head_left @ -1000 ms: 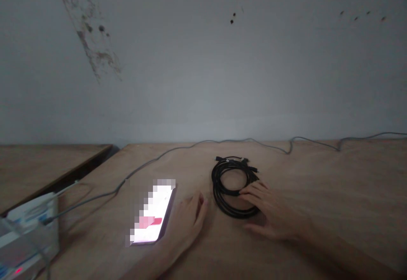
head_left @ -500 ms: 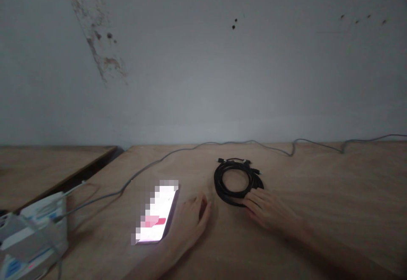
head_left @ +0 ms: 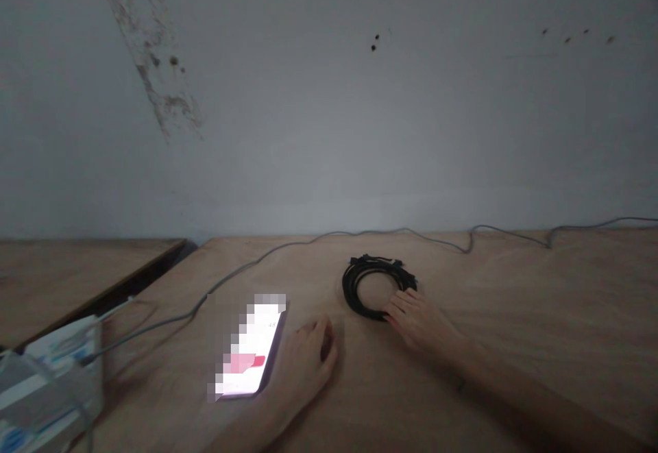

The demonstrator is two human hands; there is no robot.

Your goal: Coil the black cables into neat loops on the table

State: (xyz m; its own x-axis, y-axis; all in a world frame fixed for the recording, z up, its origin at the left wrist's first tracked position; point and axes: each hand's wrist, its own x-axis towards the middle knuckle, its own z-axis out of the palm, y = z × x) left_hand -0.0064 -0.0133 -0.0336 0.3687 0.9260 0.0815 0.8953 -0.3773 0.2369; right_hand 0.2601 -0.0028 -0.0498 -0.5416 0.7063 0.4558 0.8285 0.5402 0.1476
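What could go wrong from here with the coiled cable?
The right hand touches only the near right of the black coil, so loops elsewhere might spread. Connector ends at its far side could snag. The left hand, beside the lit phone, might nudge it.

A grey cord (head_left: 256, 262) crosses the wooden tabletop (head_left: 539, 309) near a pale, scarred wall (head_left: 308, 117).

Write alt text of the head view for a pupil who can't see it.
A right hand touches the near right edge of a coil of black cable on a wooden tabletop. The left hand lies between the coil and a lit smartphone; a grey cord crosses behind.
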